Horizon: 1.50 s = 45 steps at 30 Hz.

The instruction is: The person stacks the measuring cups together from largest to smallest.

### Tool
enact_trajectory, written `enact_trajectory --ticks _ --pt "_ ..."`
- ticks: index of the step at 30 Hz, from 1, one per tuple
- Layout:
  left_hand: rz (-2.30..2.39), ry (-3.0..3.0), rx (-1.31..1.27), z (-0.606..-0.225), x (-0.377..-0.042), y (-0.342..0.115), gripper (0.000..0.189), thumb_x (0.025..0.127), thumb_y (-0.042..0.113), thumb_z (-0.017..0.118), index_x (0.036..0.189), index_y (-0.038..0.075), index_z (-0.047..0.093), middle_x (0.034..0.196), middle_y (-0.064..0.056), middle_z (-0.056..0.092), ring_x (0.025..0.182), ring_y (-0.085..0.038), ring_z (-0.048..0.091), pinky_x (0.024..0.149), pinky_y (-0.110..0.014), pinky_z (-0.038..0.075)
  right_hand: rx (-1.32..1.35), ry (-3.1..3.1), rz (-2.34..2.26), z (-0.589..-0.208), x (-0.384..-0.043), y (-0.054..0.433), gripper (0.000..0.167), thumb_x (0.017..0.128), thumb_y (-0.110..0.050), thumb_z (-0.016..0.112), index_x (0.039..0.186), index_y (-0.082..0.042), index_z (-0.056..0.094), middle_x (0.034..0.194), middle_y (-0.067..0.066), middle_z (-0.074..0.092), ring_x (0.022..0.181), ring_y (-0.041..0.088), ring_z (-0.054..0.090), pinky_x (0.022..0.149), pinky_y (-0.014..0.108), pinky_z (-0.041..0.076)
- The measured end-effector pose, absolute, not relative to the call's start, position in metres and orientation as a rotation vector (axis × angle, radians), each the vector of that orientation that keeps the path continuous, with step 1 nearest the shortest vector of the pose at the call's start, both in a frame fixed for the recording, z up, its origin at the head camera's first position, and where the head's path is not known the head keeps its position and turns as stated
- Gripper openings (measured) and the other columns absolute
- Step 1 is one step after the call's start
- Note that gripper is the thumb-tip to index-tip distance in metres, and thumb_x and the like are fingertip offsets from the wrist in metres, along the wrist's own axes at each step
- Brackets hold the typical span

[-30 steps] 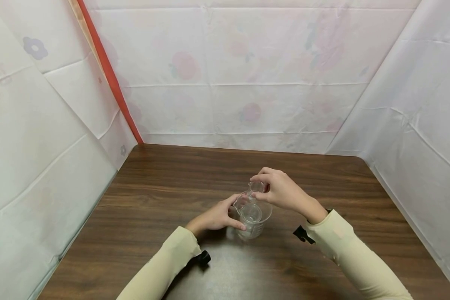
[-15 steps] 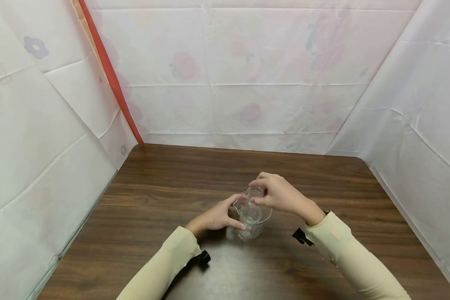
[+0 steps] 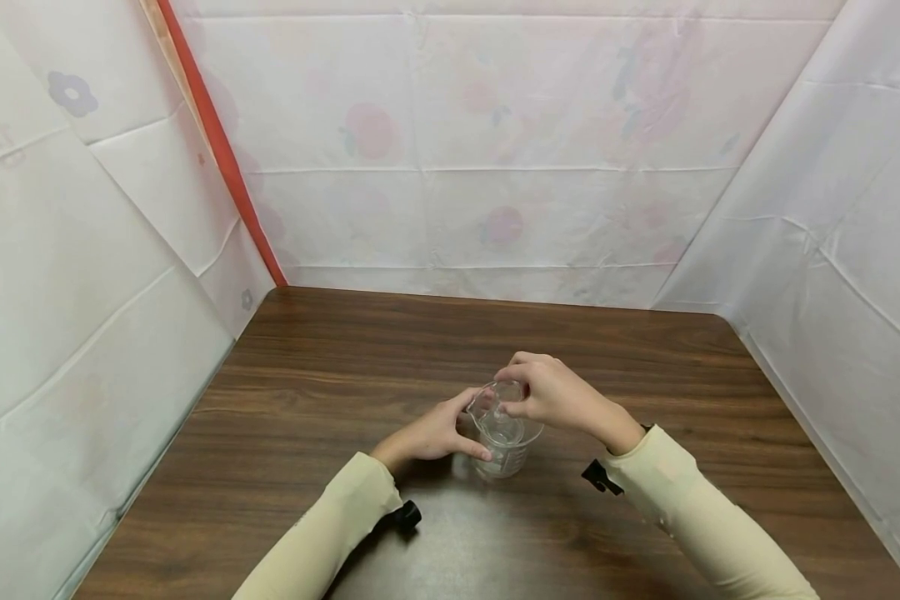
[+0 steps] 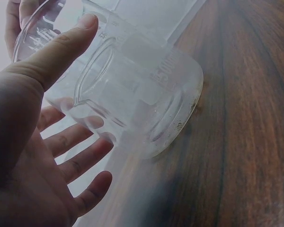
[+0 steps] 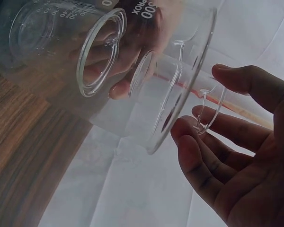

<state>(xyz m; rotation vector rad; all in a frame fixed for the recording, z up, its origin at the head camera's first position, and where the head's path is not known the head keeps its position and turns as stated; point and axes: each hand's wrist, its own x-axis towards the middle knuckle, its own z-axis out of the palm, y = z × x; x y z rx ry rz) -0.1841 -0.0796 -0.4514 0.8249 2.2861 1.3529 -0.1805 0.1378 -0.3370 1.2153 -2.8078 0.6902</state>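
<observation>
A large clear glass beaker with white markings stands upright on the wooden table. My left hand grips its left side, the thumb across the near wall and the fingers round the far one. Inside sits a medium glass beaker, its rim below the large rim. My right hand pinches a small glass beaker near its rim, between thumb and fingers. In the right wrist view its lower part is inside the large beaker, above the medium one, with its upper rim still outside.
The dark wooden table is bordered by white patterned sheets at the back and both sides. A red strip runs down the back left corner. Black wrist cameras sit at both cuffs.
My right hand has come down and slightly left, lowering the small beaker through the large beaker's mouth. My left hand and the large beaker have stayed in place.
</observation>
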Motion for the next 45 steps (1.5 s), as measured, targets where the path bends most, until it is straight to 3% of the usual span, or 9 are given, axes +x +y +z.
enact_trajectory --ticks 14,45 --pt "1.326 2.34 0.805 -0.452 -0.183 -0.079 0.088 0.077 0.034 0.083 0.149 0.023 0.034 0.139 -0.002 0.055 0.127 -0.022 0.052 0.106 -0.046 0.043 1.228 -2.828 0.675 -0.344 -0.18 0.136 0.031 0.078 -0.016 0.079 0.106 -0.002 0.073 0.09 0.007 0.066 0.061 -0.001 0.048 0.055 0.015 0.042" --pt "1.319 2.318 0.788 -0.452 -0.184 -0.079 0.089 0.077 0.037 0.082 0.15 0.024 0.032 0.147 0.0 0.047 0.131 -0.02 0.049 0.106 -0.045 0.043 1.216 -2.915 0.518 -0.35 -0.174 0.129 0.036 0.077 -0.017 0.078 0.111 -0.007 0.073 0.092 0.006 0.066 0.062 0.004 0.044 0.056 0.018 0.039"
